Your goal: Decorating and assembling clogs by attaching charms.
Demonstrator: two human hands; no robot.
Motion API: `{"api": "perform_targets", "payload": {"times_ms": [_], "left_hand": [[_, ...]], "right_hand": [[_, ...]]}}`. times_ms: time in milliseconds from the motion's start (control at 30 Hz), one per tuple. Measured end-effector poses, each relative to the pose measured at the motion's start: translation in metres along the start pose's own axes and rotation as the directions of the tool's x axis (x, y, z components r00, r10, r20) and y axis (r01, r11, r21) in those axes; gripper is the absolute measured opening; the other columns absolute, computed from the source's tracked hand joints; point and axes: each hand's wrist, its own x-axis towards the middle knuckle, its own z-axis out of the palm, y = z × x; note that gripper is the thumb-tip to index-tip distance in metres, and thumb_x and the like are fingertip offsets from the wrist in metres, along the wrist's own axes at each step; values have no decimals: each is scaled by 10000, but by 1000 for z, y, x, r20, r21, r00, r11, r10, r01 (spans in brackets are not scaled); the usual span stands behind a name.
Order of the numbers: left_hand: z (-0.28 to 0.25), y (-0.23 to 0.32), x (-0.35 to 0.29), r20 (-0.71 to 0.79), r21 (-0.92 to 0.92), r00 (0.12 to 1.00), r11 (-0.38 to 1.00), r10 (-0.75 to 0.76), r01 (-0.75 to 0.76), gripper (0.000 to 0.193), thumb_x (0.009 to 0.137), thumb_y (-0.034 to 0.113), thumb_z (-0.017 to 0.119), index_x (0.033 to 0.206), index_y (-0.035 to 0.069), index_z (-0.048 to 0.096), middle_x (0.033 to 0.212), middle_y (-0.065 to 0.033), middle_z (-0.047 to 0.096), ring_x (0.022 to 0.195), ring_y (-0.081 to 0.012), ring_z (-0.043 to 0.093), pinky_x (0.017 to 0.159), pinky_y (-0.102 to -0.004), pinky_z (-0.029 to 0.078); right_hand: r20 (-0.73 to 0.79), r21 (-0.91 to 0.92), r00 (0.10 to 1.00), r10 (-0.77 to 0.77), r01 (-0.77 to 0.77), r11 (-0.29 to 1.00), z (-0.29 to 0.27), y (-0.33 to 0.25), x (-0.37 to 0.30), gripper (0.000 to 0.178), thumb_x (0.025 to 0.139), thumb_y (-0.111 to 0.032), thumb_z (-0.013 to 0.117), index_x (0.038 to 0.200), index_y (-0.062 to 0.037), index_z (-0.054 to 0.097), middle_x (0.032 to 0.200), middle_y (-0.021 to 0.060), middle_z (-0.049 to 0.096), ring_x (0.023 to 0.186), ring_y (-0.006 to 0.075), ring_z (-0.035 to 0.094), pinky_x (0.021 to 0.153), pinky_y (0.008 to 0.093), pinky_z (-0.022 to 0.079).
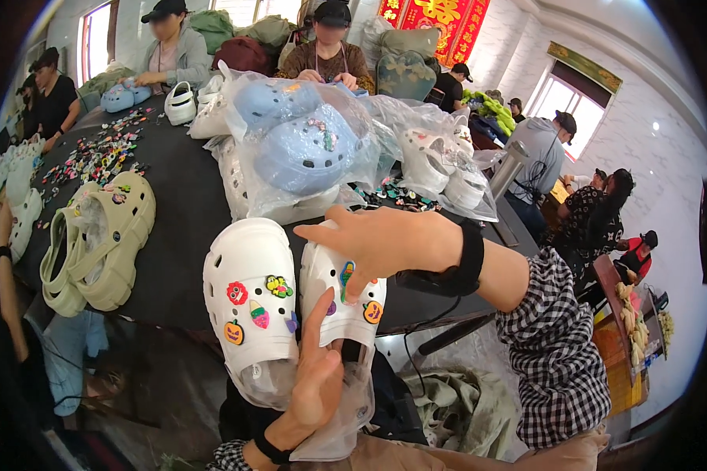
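A black-covered table (177,196) carries bagged blue clogs (294,137) and bagged white clogs (440,161) toward its far edge, two olive-beige clogs (102,239) near its left edge, and scattered small charms (94,157) too many to count. At the near edge lie two white clogs: the left white clog (247,298) shows five charms; the right white clog (339,302) is partly hidden. The right hand (385,243) presses its top, fingers spread narrowly; the left hand (318,369) grips its heel and plastic bag (346,424).
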Motion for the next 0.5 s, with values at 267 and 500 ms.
{"api": "perform_targets", "payload": {"times_ms": [267, 500], "left_hand": [[-4, 4, -2, -2, 2, 995, 995, -95, 95, 894, 809, 292, 544, 1569, 50, 139, 1639, -74, 105, 1500, -212, 31, 1163, -469, -68], [-7, 1, -5, 33, 0, 996, 996, -87, 87, 884, 822, 261, 539, 1578, 77, 121, 1650, -49, 80, 1508, -205, 3, 1171, -474, -76]], "right_hand": [[-180, -217, 981, -69, 29, 976, 12, -10, -1, 974, 635, -296, 866, 1441, -31, 387, 1157, 264, 543, 966, 453, 634, 833, 460, 529], [-224, -305, 970, -95, 23, 952, 19, -14, -6, 909, 636, -288, 861, 1376, 10, 424, 1128, 247, 546, 936, 425, 630, 797, 460, 528]]}}
